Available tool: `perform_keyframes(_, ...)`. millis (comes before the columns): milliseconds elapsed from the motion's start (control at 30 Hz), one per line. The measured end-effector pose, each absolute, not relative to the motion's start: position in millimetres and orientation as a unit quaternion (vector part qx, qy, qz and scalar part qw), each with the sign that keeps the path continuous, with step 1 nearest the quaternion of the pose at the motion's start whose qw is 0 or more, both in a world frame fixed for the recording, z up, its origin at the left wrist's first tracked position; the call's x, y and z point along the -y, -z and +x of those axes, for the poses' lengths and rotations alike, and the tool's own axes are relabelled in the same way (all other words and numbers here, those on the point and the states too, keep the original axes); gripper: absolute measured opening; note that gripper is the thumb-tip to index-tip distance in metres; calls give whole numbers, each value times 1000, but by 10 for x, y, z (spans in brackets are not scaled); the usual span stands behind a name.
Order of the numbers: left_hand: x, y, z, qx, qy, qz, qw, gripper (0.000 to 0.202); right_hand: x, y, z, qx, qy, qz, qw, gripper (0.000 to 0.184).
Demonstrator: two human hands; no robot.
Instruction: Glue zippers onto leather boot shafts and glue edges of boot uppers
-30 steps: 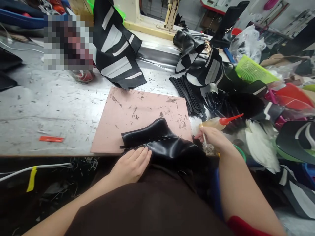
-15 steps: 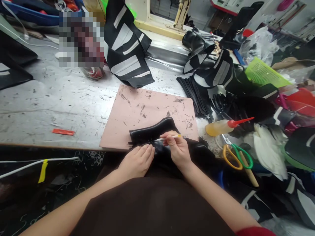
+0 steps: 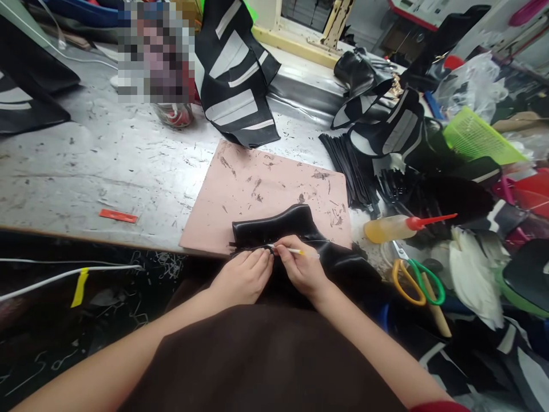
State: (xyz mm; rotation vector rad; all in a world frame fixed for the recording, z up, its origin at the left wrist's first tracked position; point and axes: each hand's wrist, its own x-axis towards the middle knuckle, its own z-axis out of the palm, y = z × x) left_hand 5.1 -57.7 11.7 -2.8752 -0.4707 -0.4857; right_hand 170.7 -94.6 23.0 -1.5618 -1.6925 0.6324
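Observation:
A shiny black leather piece (image 3: pixel 274 225), boot-shaped in outline, lies at the front of the pink cutting board (image 3: pixel 206 217) and hangs toward my lap. The fingers of my left hand (image 3: pixel 245 276) are together and pressed on its near edge; the thumb is hidden. Between the thumb and fingers of my right hand (image 3: pixel 302 269) is a slim white pen (image 3: pixel 294 250) with a yellow end. It slants low across the leather, its tip close to my left fingertips. Whether the tip touches the leather I cannot tell.
A glue bottle (image 3: pixel 388 229) with a red nozzle and scissors (image 3: pixel 409 274) with orange and green handles lie at right. Black strips (image 3: pixel 349 171) are bundled behind them. Further leather pieces (image 3: pixel 240 86) stand at the back. An orange strip (image 3: pixel 118 216) lies at left.
My right hand has lowered and drawn nearer my left hand, taking the pen tip closer to the left fingertips. The view has shifted slightly; my left hand remains on the leather.

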Motion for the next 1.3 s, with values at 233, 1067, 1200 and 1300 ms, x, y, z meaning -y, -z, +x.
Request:
perform_keyframes(233, 591, -128, 54, 163, 181, -965, 96, 38, 932, -241, 1696, 669, -239, -610, 351, 17)
perform_keyframes(1067, 591, -102, 58, 156, 169, -969, 88, 39, 925, -210, 1694, 676, -217, -589, 385, 15)
perform_keyframes(1200, 592, -96, 54, 156, 171, -969, 89, 39, 920, -216, 1692, 681, -213, -591, 376, 15)
perform_keyframes(1300, 587, -101, 50, 155, 171, -969, 88, 39, 921, -219, 1693, 678, -215, -590, 381, 15)
